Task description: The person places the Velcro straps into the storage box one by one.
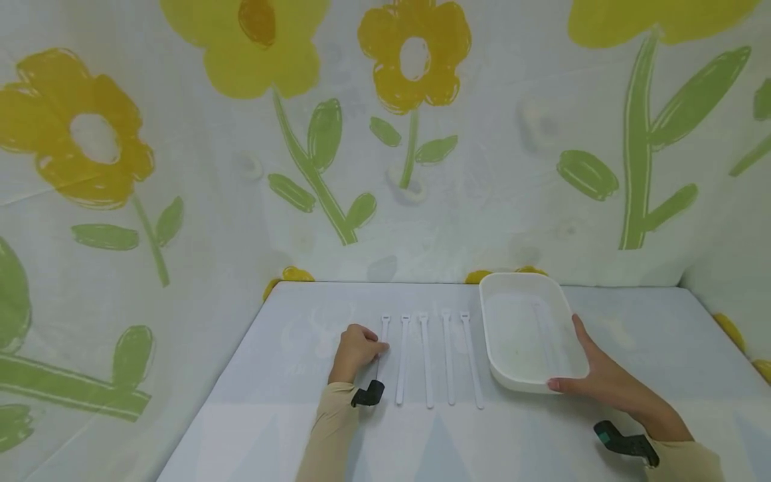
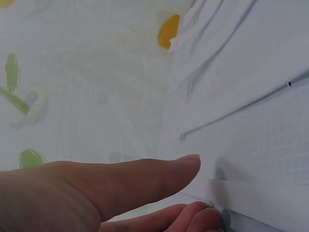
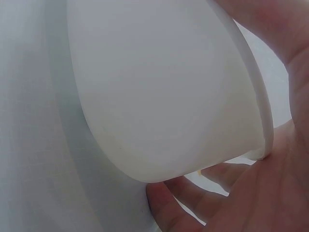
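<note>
Several slim white plastic strips with small squared heads, one of them a strip [image 1: 426,361] in the middle, lie roughly parallel on the table. At the leftmost strip [image 1: 385,327] is the left hand [image 1: 355,349], its fingertips over the strip's middle. In the left wrist view the left hand [image 2: 120,188] has its thumb apart from the bent fingers; no strip shows there. The right hand [image 1: 608,378] grips the near right corner of a white tray [image 1: 524,385], thumb at the rim. Fingers of the right hand [image 3: 260,193] reach around the tray's outer wall [image 3: 169,106].
A pale cloth covers the table [image 1: 271,415]. Behind it hangs a white curtain [image 1: 482,201] with yellow flowers and green leaves. Black wrist devices sit at the left wrist [image 1: 369,393] and right wrist [image 1: 626,443]. Faint streaks show inside the tray.
</note>
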The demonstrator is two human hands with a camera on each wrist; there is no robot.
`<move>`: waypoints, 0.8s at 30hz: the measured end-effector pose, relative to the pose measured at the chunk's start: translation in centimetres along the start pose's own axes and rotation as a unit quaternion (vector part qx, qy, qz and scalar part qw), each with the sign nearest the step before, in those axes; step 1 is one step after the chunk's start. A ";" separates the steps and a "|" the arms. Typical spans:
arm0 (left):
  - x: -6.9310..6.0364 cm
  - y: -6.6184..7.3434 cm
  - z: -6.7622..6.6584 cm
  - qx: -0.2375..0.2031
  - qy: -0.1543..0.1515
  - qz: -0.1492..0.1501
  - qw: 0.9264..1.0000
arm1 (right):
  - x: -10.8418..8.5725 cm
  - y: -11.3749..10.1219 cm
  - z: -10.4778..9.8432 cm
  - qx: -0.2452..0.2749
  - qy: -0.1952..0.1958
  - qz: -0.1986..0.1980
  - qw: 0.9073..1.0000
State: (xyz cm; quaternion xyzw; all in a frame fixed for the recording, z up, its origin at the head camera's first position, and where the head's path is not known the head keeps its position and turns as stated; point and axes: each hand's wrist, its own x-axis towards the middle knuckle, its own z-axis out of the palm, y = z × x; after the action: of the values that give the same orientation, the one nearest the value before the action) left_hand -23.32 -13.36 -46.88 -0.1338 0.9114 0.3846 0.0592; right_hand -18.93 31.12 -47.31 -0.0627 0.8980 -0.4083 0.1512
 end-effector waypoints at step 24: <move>-0.8 0.7 0.1 0.035 0.018 -0.019 0.999 | 0.1 -0.2 -0.1 -0.001 -0.007 0.016 1.000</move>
State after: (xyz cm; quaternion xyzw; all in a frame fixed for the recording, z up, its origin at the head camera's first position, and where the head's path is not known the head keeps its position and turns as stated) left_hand -22.72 -12.66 -46.26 -0.1557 0.9227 0.3484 0.0551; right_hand -19.06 31.06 -47.14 -0.0515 0.8983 -0.4044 0.1639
